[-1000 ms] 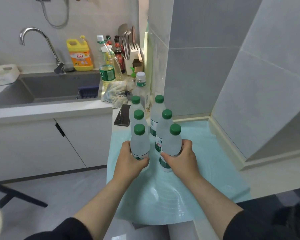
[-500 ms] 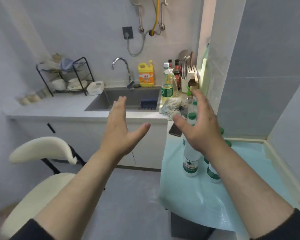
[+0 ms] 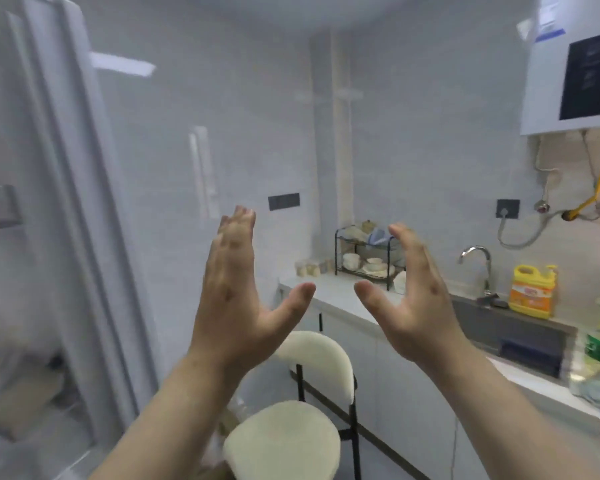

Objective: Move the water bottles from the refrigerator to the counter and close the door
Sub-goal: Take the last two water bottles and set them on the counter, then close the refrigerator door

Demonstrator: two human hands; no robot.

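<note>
Bare hands raised and empty, no water bottles in view

White refrigerator door [image 3: 59, 237] stands ajar at the left edge, blurred, with dim shelves showing behind it. Left hand [image 3: 236, 306] and right hand [image 3: 413, 306] hover apart at chest height, palms facing each other, fingers spread, gripping nothing. Below them sits a cream chair [image 3: 291, 427]. Along the right runs the desk [image 3: 329, 289] with a dish rack [image 3: 364, 258], faucet [image 3: 478, 265], sink [image 3: 520, 334] and yellow detergent jug [image 3: 530, 292].
</note>
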